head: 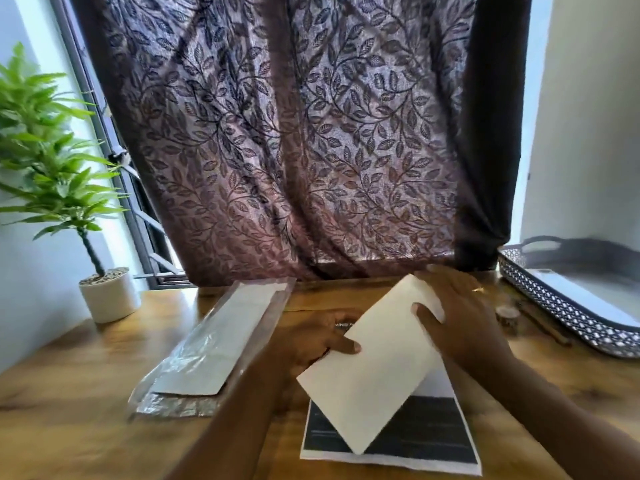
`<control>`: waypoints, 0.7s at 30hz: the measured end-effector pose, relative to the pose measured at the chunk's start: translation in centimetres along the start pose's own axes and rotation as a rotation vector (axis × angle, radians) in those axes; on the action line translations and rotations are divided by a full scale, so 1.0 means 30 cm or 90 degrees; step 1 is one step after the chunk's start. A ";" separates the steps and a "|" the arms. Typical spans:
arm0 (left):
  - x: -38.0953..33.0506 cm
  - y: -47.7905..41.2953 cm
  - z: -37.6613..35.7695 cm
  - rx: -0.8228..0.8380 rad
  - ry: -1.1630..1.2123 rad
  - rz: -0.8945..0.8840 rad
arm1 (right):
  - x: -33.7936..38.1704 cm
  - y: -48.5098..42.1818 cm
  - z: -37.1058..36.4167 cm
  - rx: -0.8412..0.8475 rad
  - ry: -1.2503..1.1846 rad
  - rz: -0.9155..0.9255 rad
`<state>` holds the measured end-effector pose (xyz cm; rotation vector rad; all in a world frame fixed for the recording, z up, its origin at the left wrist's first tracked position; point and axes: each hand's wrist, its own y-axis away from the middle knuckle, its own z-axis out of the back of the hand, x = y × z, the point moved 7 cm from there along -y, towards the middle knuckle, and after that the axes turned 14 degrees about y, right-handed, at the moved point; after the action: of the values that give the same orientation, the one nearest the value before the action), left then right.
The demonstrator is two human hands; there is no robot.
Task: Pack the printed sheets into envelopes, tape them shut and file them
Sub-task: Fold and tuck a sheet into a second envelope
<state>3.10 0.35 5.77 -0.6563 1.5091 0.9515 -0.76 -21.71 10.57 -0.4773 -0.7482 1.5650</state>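
Closest to me, at the near edge of the wooden table (86, 393), lies a printed sheet (408, 434) with a dark block of print and white margins. Just above it, tilted with one corner down on the sheet, is a white paper (377, 368); I cannot tell whether it is an envelope or a folded sheet. The left hand (311, 344) pinches its left edge, thumb on top. The right hand (464, 317) grips its far upper end, thumb pressed on the face and fingers behind. To the left lies a clear plastic pack of envelopes (214, 348), and beyond it a potted plant (104, 292). To the right a roll of tape (507, 315) sits just beside a patterned tray (561, 313). A leaf-patterned curtain (294, 150) hangs behind.
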 end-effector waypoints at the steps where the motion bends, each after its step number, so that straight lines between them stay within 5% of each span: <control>1: -0.005 -0.016 0.002 0.007 -0.029 0.000 | -0.057 -0.022 -0.051 0.068 -0.011 -0.062; 4: -0.010 -0.051 0.010 0.034 -0.103 0.013 | -0.162 -0.039 -0.150 0.213 -0.111 -0.193; 11: 0.031 -0.120 0.051 0.009 -0.181 0.009 | -0.265 -0.031 -0.210 0.232 -0.128 -0.197; 17: 0.015 -0.130 0.143 -0.111 -0.311 -0.104 | -0.319 -0.008 -0.217 0.249 -0.601 -0.403; 21: -0.021 -0.118 0.197 -0.199 -0.368 -0.208 | -0.321 -0.005 -0.217 0.243 -0.673 -0.414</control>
<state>9.25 3.51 5.72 -0.7413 0.7258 1.0181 5.19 -29.98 4.92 0.8858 -1.1871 1.2023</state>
